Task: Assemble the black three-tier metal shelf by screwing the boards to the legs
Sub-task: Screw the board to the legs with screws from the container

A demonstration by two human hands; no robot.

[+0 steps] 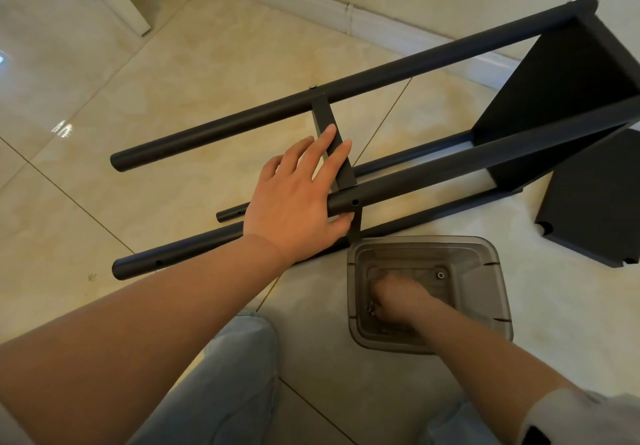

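Left hand (298,198) rests flat-fingered on the shelf's middle board (333,146), while right hand (398,300) pinches a screw (372,307) in the plastic tub (485,271), likely for the leg hole (354,202).

Bin (485,271) walls hem right hand (398,300); legs (311,98) gapped.

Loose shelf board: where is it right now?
Head view, far right: the loose shelf board lies flat on the tiled floor, beside the part-built shelf frame and above-right of the plastic container.
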